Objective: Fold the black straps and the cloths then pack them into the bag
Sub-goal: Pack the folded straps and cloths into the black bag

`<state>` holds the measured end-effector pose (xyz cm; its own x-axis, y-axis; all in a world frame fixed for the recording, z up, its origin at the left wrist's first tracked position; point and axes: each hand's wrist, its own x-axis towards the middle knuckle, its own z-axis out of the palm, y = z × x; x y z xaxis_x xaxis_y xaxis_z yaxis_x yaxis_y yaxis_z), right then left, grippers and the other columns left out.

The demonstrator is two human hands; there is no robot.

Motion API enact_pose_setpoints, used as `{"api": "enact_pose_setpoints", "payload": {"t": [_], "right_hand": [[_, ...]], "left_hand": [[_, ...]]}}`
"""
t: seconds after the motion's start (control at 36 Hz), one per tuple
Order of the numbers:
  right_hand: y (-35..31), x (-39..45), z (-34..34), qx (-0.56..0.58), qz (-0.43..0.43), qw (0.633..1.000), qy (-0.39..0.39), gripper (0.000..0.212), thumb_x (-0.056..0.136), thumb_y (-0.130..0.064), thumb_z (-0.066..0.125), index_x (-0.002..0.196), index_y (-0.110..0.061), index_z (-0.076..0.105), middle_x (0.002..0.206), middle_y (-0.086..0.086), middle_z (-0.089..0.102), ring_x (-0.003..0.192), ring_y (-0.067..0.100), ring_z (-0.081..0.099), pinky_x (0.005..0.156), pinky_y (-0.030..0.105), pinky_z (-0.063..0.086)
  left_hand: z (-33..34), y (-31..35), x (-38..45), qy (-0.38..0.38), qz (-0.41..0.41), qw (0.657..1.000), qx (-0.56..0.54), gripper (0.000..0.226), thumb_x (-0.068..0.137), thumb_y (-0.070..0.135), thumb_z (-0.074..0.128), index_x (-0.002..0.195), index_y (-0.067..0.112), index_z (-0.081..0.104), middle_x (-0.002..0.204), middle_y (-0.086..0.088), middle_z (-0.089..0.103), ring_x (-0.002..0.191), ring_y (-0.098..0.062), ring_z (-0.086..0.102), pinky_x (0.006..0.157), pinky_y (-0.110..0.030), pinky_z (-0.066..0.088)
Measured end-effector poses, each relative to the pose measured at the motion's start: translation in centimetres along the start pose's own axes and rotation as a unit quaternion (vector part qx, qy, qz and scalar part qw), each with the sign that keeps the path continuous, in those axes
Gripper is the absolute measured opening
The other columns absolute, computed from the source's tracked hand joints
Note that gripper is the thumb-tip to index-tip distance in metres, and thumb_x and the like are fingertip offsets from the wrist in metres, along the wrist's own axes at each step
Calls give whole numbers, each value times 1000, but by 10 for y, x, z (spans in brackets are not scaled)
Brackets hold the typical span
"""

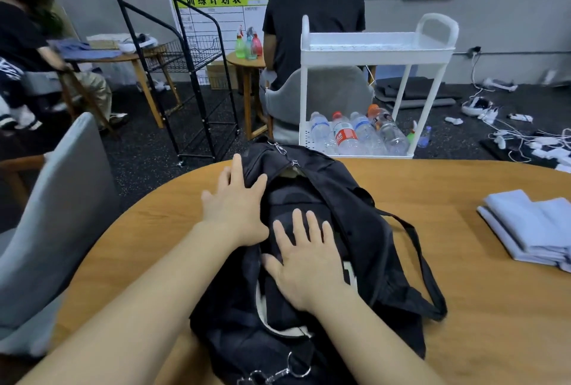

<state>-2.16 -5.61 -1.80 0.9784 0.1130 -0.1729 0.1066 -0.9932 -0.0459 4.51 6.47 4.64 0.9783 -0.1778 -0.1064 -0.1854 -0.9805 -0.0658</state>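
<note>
A black bag (367,208) lies open on the round wooden table (482,307), its mouth facing up. Dark folded items (290,196) fill the inside, and a pale lining shows along the near rim. My right hand (306,258) lies flat, fingers spread, on the dark contents inside the bag. My left hand (236,202) rests with straight fingers on the bag's left edge. A black strap (423,264) of the bag loops over the table to the right. Folded pale blue cloths (531,227) are stacked at the table's right edge, apart from both hands.
A white trolley (375,54) with several plastic bottles stands just beyond the table. A person in black sits behind it, back turned. A grey chair (52,224) stands to the left, a black wire rack (191,75) beyond. Cables and devices litter the floor at right.
</note>
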Motion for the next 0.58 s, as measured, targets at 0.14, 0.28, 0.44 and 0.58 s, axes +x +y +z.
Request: {"api": "enact_pose_setpoints", "payload": {"t": [0.14,0.28,0.44,0.58], "right_hand": [[-2,-4,1,4,6,1000,-4,69,98,-62,8,156,-26,-7,160,12,-20,147,33,-21,118,51,-11],[-1,-17,-4,3,-3,1000,12,67,101,-57,9,155,-24,-10,161,12,-18,147,30,-22,117,52,-14],[1,-51,1,11,-39,999,-4,65,102,-54,7,155,-22,-10,161,7,-21,146,22,-25,118,48,-16],[7,-62,-10,30,-41,999,0,63,102,-53,7,156,-22,-3,162,9,-15,147,21,-22,116,50,-18]], "left_hand": [[2,3,-21,-33,-58,996,-52,89,81,29,63,154,30,13,158,-9,-29,149,-33,-4,106,-52,30],[4,1,-31,-16,-73,995,-70,95,84,29,65,156,26,3,158,-8,-28,148,-33,-1,106,-49,32],[11,5,-41,-3,-75,994,-80,83,95,38,58,156,26,3,155,-7,-36,149,-31,-14,111,-51,26],[12,14,-57,31,-69,995,-63,72,99,42,47,156,26,6,157,-11,-33,148,-30,-19,116,-50,13]]}}
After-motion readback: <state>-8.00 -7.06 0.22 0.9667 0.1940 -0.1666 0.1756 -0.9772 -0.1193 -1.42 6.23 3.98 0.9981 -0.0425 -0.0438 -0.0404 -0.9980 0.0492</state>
